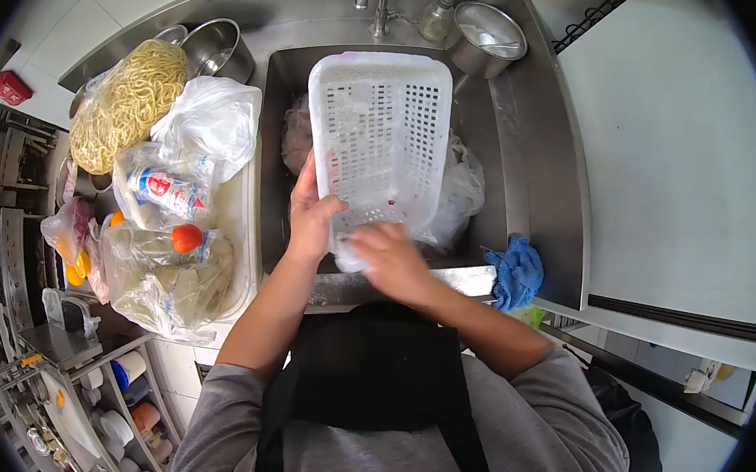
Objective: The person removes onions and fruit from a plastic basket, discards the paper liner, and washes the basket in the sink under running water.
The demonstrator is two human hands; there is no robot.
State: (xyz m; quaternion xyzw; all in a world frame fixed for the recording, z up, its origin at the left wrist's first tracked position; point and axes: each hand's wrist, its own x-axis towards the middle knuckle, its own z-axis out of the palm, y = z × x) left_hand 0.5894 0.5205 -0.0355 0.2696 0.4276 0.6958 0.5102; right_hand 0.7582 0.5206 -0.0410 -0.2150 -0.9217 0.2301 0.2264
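Observation:
A white perforated plastic basket (315, 98) is held tilted over the sink, its inside facing me. My left hand (311, 217) grips the basket's left rim near its lower corner, the thumb over the edge. At the basket's near end is my right hand (391, 257), smeared by motion. Whitish translucent material (350, 257) shows beside its fingers; whether the hand holds it is unclear. A small dark red bit (390, 203) sits inside the basket near the bottom. Behind the basket, partly hidden, lie a clear plastic bag (462, 189) and a pinkish bagged item (297, 134) in the sink.
Left of the sink, a pale tray (248, 252) carries bagged noodles (141, 93), a white bag (214, 121), a tomato (187, 239) and other bagged goods. A faucet (380, 14), soap bottle (437, 14) and lidded pot (486, 45) stand behind; a blue cloth (515, 273) lies right.

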